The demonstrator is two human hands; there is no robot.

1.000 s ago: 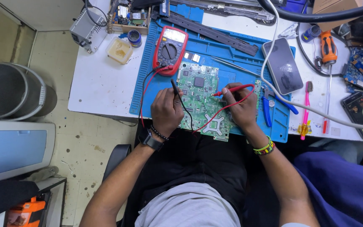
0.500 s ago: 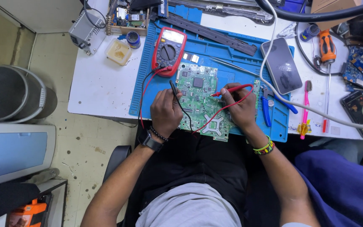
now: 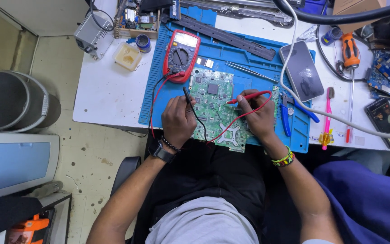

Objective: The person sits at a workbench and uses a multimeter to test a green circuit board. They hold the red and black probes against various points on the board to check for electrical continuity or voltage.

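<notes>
A green circuit board (image 3: 217, 101) lies on a blue work mat (image 3: 249, 68) at the table's near edge. My left hand (image 3: 178, 121) grips a black probe (image 3: 188, 96), its tip up over the board's left side. My right hand (image 3: 257, 118) grips a red probe (image 3: 248, 96), which points left at the board's middle. Red and black leads run from both probes to a red multimeter (image 3: 180, 55) lying just behind the board.
A phone (image 3: 301, 70), blue-handled pliers (image 3: 287, 115), tweezers (image 3: 249, 71), a pink toothbrush (image 3: 327, 113) and an orange screwdriver (image 3: 350, 68) lie to the right. A small flux tub (image 3: 127, 56) sits left of the meter. A grey bin (image 3: 14, 101) stands on the floor.
Both hands stay on the board with the probes. The view has shifted slightly; the probe tips have barely moved.
</notes>
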